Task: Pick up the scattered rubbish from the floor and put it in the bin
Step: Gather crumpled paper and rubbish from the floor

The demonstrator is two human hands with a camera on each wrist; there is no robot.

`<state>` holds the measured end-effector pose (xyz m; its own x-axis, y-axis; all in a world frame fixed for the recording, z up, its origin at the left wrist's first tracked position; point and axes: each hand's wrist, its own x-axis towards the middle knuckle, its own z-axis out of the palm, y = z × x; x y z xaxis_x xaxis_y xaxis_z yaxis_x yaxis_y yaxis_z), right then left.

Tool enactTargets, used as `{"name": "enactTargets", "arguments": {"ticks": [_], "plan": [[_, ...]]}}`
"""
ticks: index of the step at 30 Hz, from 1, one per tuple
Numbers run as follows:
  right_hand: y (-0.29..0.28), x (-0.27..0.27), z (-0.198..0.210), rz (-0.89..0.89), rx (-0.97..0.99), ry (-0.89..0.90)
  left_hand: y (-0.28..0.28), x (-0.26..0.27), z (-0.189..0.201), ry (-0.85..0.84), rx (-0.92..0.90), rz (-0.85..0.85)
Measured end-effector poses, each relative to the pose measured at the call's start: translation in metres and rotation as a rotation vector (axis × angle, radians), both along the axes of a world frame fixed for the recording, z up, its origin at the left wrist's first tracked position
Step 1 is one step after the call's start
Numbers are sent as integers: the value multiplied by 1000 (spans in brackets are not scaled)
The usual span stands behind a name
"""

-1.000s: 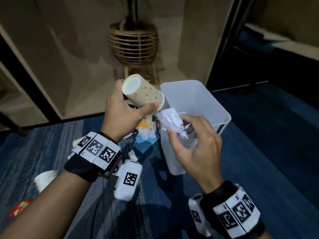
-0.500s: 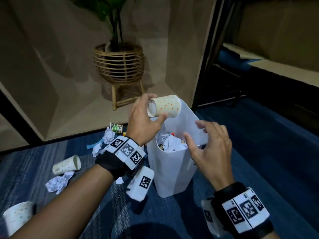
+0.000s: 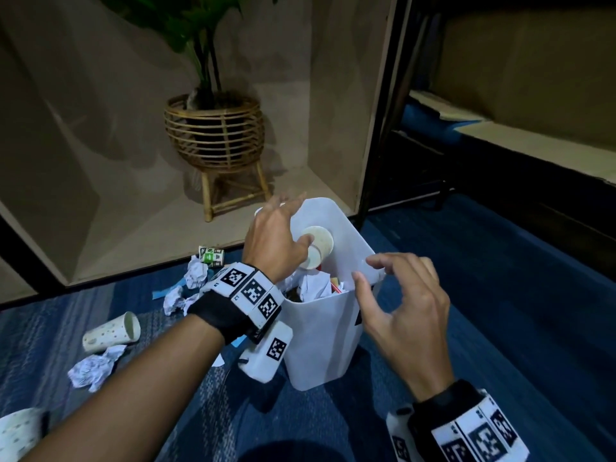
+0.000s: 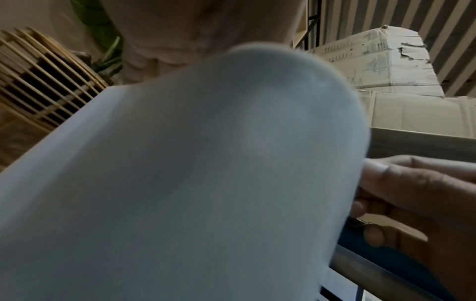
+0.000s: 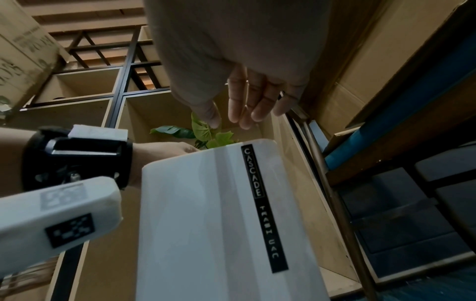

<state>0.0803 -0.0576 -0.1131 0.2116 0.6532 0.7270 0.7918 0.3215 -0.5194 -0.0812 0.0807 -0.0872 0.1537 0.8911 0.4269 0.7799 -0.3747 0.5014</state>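
Note:
A white bin (image 3: 320,331) stands on the blue carpet, holding crumpled paper and other rubbish. My left hand (image 3: 293,225) hovers over its mouth with fingers spread. A dotted paper cup (image 3: 316,250) tips base-up just under the palm, the thumb still against it. My right hand (image 3: 366,270) hangs empty at the bin's near rim, fingers loosely curved. The left wrist view is filled by the blurred bin wall (image 4: 180,183). The right wrist view shows the bin's labelled side (image 5: 206,224) under the relaxed right hand (image 5: 231,120).
On the carpet left of the bin lie a dotted cup (image 3: 111,331), crumpled papers (image 3: 95,366) (image 3: 196,273), a green carton (image 3: 211,255) and another cup (image 3: 18,435). A plant in a rattan stand (image 3: 215,135) sits in a wooden niche behind. A dark post (image 3: 383,128) rises right of it.
My right hand let the crumpled paper fall into the bin and now hangs empty. My left hand carried the cup over the bin, tipped it and spread its fingers.

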Motion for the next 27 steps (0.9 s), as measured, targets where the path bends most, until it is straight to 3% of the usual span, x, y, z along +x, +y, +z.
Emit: {"name": "enactTargets", "arguments": {"ticks": [8, 16, 22, 27], "plan": [[-12, -19, 1, 70, 53, -7, -16, -35, 2, -28, 36, 42], [-19, -93, -5, 308, 106, -60, -44, -100, -28, -50, -15, 118], [-10, -148, -42, 440, -27, -100, -72, -153, -68, -74, -105, 188], [13, -183, -98, 484, -295, -195, -88, -205, -118, -30, -291, 210]]}}
